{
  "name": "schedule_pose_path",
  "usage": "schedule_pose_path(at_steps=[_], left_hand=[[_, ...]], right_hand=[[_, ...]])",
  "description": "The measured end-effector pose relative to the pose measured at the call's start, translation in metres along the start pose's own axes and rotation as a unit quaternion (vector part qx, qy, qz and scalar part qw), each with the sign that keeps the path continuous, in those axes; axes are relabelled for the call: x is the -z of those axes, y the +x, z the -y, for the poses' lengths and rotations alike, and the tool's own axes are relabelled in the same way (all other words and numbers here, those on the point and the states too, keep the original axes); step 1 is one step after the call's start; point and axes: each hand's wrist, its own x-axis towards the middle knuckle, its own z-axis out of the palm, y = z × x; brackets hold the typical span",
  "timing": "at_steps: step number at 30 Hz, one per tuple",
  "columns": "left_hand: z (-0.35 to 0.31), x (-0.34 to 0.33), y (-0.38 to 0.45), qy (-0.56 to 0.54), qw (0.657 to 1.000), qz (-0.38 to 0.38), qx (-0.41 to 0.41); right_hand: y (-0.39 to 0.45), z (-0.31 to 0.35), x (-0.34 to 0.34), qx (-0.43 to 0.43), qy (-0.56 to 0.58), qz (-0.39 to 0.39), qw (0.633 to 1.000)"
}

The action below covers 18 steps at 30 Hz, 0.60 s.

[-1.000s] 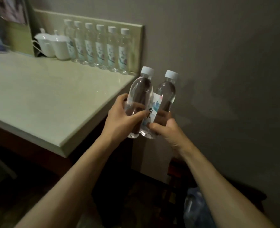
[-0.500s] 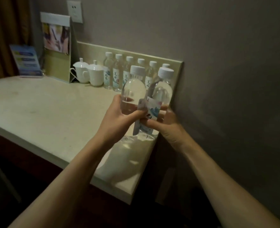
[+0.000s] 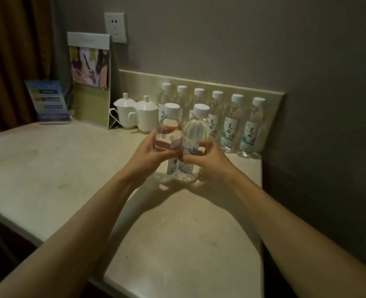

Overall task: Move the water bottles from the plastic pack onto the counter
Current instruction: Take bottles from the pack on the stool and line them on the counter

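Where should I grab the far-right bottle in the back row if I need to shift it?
Grip the rightmost bottle around its labelled mid-body, coming from the front. It stands upright, its back is near the backsplash, and another bottle stands close on its left, so the front and the open right side probably give the most room.

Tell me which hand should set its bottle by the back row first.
Probably the right hand. Its bottle is nearer the open counter in front of the back row; the left hand holds its bottle farther from it.
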Motion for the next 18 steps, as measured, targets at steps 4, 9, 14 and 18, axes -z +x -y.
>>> schedule_pose_path(at_steps=[4,9,14,18], left_hand=[[0.009,0.026,0.024,-0.015,0.999,0.021,0.024],[0.022,0.056,0.056,-0.022,0.996,0.075,0.038],[0.030,0.084,0.084,-0.018,0.989,0.145,0.020],[0.033,0.100,0.101,-0.005,0.982,0.191,-0.003]], right_hand=[[0.024,-0.004,-0.012,0.002,-0.048,-0.024,0.999],[0.050,0.000,-0.023,0.004,-0.082,-0.030,0.996],[0.071,0.005,-0.049,-0.039,-0.104,-0.105,0.988],[0.081,0.011,-0.063,-0.067,-0.078,-0.140,0.985]])
